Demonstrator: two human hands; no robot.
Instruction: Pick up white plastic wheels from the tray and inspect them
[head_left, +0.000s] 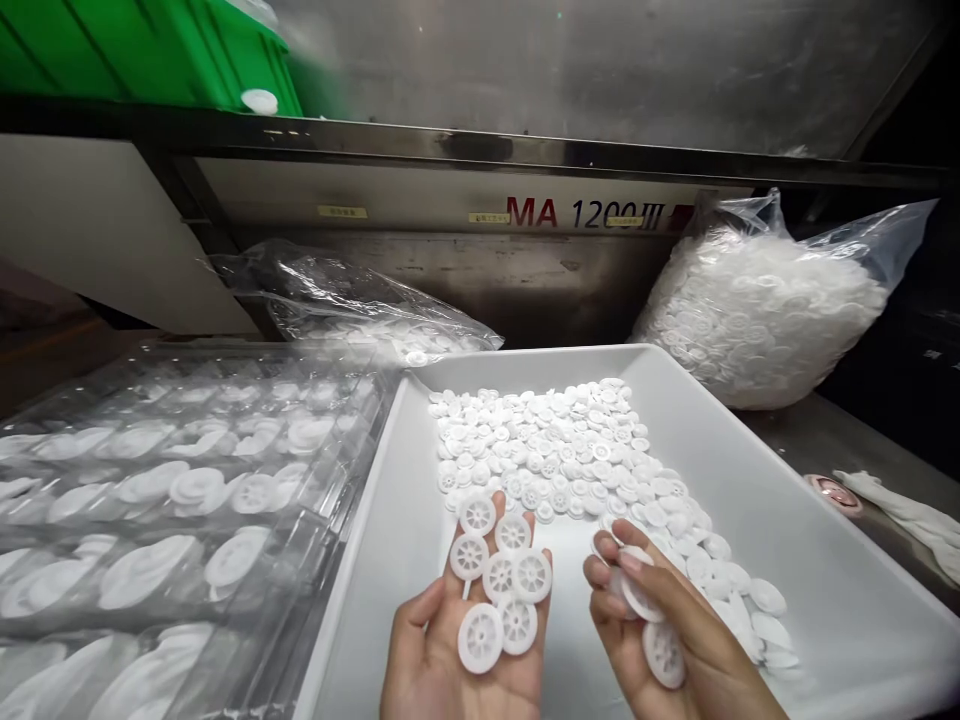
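Palm up over the grey bin (375,560), my left hand (465,610) carries several small white plastic wheels (481,638) with spokes. They lie across its palm and its nearly flat fingers, some overlapping. To the right, my right hand (667,620) is curled, with several white wheels (664,655) between thumb and fingers; part of these is hidden by the fingers. Beyond both hands a thin layer of the same wheels (540,440) covers the far part and right side of the bin floor.
Left of the bin stands a clear plastic tray (300,560) with white wheels in its compartments. Behind are a clear bag (352,300) and a full bag of white parts (757,310). A white glove (900,510) lies at right. A green crate (150,50) sits on the ledge above.
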